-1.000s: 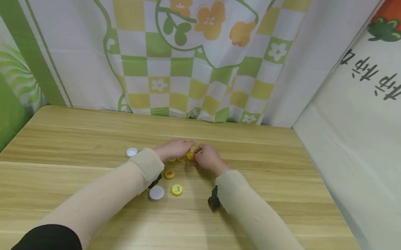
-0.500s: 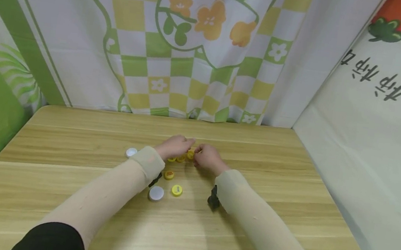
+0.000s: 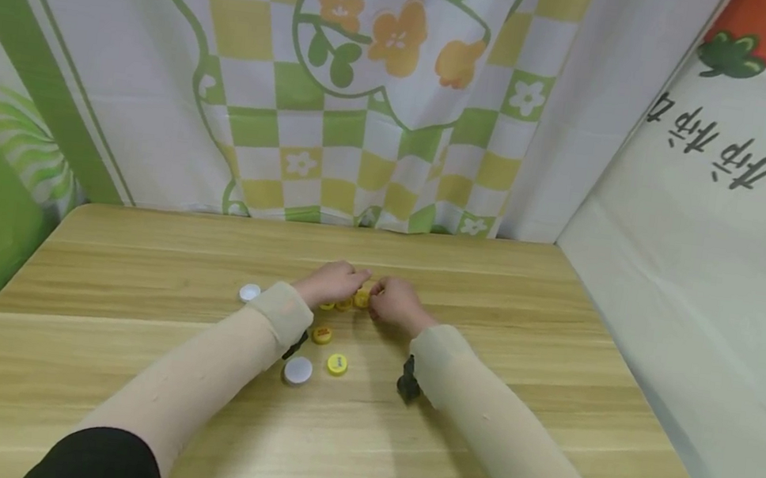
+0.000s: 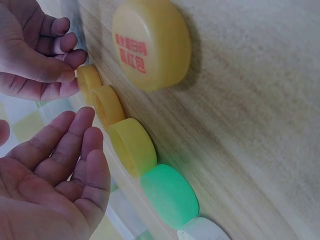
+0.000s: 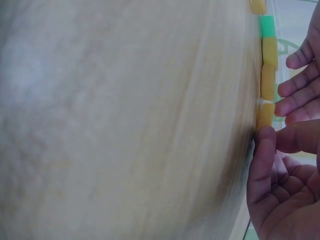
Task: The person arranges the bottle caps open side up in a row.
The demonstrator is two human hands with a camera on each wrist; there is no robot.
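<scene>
Alignment seemed the step as, from afar, I watched the right hand point(image 3: 399, 305) pinch the round yellow plastic cap point(image 4: 89, 83) ending a row of caps point(image 4: 132, 149) on the wood-grain table point(image 3: 504, 306), the left hand point(image 3: 331, 282) beside it relaxed and empty, gentle release apparently needed next.

In the head view, the left grip point(image 3: 333, 282) and sleeve point(image 3: 283, 313) conceal the green cap point(image 4: 170, 196); print on the near yellow cap point(image 3: 337, 364) is illegible. In the left wrist view, the bottom edge truncates a white cap point(image 4: 204, 230). In the right wrist view, the right grip point(image 5: 286, 192) partly covers the end cap point(image 5: 266, 114); the surface point(image 5: 110, 130) is blurred.
</scene>
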